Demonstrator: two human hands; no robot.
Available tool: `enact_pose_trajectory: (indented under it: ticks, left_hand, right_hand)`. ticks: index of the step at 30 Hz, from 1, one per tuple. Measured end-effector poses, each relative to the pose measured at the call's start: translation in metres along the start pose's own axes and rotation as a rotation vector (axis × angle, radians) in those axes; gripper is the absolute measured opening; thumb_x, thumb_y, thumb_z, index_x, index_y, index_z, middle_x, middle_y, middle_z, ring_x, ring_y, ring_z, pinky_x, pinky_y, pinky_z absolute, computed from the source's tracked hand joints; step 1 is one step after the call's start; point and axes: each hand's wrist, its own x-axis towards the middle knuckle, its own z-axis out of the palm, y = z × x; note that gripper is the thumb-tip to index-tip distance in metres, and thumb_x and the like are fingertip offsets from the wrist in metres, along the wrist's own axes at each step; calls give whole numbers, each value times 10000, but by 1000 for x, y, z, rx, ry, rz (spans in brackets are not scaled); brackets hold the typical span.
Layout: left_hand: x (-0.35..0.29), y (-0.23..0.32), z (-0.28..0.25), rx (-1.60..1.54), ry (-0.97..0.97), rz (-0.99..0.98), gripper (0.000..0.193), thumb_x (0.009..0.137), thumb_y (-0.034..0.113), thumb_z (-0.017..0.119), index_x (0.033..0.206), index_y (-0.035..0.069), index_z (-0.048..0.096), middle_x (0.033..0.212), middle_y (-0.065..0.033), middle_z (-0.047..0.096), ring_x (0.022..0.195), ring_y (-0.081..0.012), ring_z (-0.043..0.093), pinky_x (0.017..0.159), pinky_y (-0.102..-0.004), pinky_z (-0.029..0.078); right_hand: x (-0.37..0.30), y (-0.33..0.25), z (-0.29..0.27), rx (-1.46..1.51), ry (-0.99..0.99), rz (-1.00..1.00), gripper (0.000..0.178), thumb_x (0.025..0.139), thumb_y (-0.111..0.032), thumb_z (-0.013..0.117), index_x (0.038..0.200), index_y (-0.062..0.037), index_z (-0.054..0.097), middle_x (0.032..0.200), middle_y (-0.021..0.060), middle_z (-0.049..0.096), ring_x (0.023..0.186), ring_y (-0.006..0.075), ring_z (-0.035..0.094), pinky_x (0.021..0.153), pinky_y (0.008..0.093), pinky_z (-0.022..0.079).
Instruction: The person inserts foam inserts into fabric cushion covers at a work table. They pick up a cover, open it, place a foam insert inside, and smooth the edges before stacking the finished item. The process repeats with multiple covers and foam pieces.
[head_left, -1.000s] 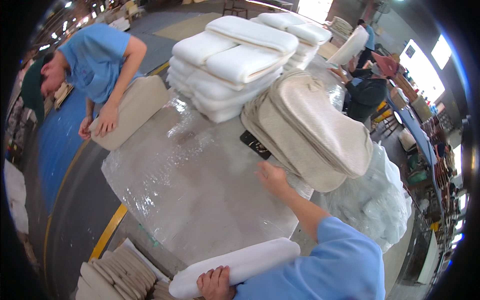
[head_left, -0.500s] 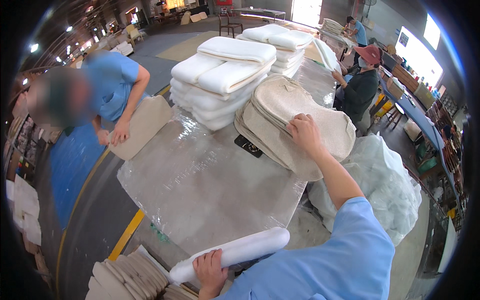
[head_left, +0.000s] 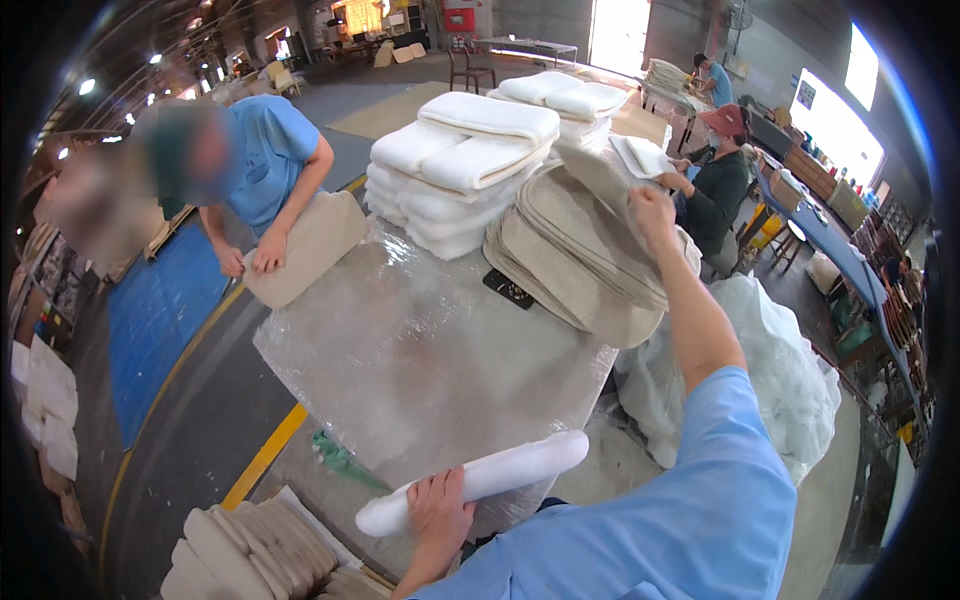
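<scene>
My left hand (head_left: 440,505) is closed around a long white padding piece (head_left: 535,462), a folded or rolled soft pad held at the table's near edge. My right hand (head_left: 655,218) grips the top beige fabric cover (head_left: 598,178) and holds its edge up, bending it away from the stack of beige covers (head_left: 550,250) beneath. My fingertips are partly hidden by the fist. Just beyond the stack rises a pile of thick white pads (head_left: 460,165).
Plastic film covers the table (head_left: 420,360). A small black object (head_left: 508,288) lies beside the stack. A co-worker at left handles a beige cushion (head_left: 310,250); another at right holds a white piece (head_left: 645,158). A bulky plastic bag (head_left: 750,370) stands at right, beige covers (head_left: 250,555) at lower left.
My right hand has lifted the top beige cover off the stack, moving up and away. The white pad stays in my left hand. The co-worker at right has lowered the white piece.
</scene>
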Motion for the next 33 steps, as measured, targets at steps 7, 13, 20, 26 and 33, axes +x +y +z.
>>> enact_pose_trajectory:
  ticks: [7, 13, 20, 26, 33]
  left_hand:
    - [-5, 1, 3, 2, 59, 50, 583, 706, 174, 868, 1248, 106, 665, 1157, -63, 700, 1073, -296, 637, 998, -481, 435]
    - [-11, 3, 8, 15, 118, 55, 610, 658, 166, 875, 1232, 101, 677, 1153, -54, 697, 1067, -283, 639, 981, -465, 435]
    - [-35, 5, 5, 22, 124, 42, 655, 654, 152, 866, 1275, 117, 663, 1222, -59, 677, 1111, -274, 639, 1003, -458, 422]
    - [-34, 9, 13, -28, 152, 69, 663, 663, 161, 854, 1300, 118, 676, 1250, -53, 692, 1155, -273, 635, 1044, -460, 415]
    - [-44, 11, 11, 33, 105, 12, 656, 661, 169, 855, 1294, 125, 685, 1273, -58, 687, 1169, -279, 628, 1054, -471, 416]
  right_hand:
    - [-47, -103, -43, 108, -23, -346, 314, 1042, -299, 613, 1118, -12, 716, 926, 197, 735, 872, 310, 703, 834, 412, 522]
    - [-97, -152, 3, 768, -446, 114, 275, 1115, -258, 555, 1103, -31, 709, 921, 39, 705, 862, 127, 637, 799, 300, 516]
    - [-180, -62, 96, 670, -622, 380, 242, 1087, -244, 590, 1134, -43, 715, 994, 66, 720, 954, 178, 666, 868, 379, 553]
    - [-246, 93, 93, -131, -672, 84, 246, 972, -204, 704, 1146, -35, 744, 999, 159, 782, 963, 311, 753, 864, 424, 567]
    - [-333, 33, 96, -55, -1197, -147, 290, 975, -287, 714, 1153, -61, 747, 1068, 169, 771, 1023, 340, 735, 898, 443, 562]
